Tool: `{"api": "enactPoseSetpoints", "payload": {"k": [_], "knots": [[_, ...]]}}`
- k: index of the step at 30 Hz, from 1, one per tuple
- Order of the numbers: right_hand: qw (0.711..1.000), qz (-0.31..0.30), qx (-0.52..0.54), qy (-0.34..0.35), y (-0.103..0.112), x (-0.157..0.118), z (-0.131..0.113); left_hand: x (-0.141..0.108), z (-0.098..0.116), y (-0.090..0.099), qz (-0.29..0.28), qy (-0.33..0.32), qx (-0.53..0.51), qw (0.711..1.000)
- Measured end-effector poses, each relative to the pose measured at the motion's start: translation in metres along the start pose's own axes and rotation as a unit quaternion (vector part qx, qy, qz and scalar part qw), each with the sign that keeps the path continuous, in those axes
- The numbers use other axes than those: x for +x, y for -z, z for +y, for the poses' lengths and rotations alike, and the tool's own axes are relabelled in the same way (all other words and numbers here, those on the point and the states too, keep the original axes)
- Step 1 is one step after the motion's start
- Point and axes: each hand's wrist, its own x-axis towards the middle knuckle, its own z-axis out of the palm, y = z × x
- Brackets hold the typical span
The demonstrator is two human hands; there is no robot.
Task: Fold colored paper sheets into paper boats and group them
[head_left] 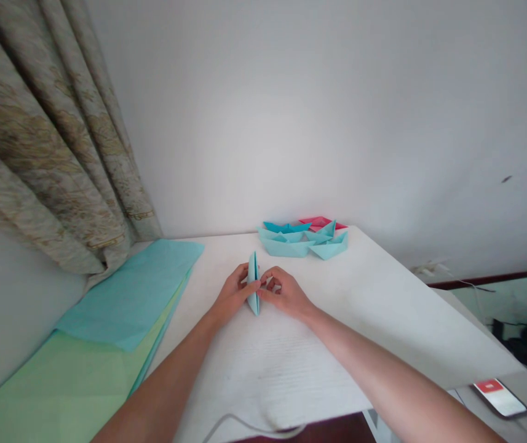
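Between my two hands stands a narrow light-blue folded paper boat (254, 301), its long slit facing up and its ends pointing away from and toward me. My left hand (236, 289) grips its left side, with the thumb across the top edge. Against the right side, my right hand (282, 291) has its fingers curled and pinched at the boat's edge. The fingertips of the right hand are partly hidden. Farther back sit several finished paper boats (286, 246), light blue and teal, with a pink boat (321, 222) behind them.
At the left lie large sheets of blue paper (138, 289) over green paper (60, 381). A patterned curtain (51, 135) hangs above them. A phone (500, 397) rests at the lower right of the white table (360, 307). A pale cable (254, 426) curves along the front edge.
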Motion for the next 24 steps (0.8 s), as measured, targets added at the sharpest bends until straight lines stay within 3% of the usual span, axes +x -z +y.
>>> {"api": "enactPoseSetpoints", "payload": {"k": [12,18,24], "knots": [[0.999,-0.004,0.039,-0.003,0.0,-0.003,-0.005,-0.005,-0.001,-0.002,0.042,-0.028,-0.01,0.999],[0.999,0.001,0.039,0.017,-0.005,-0.003,-0.002,-0.005,0.002,-0.003,0.006,-0.044,0.009,0.999],[0.998,0.011,-0.004,0.054,-0.012,-0.004,-0.007,-0.005,-0.001,0.005,0.001,-0.011,0.051,0.999]]}}
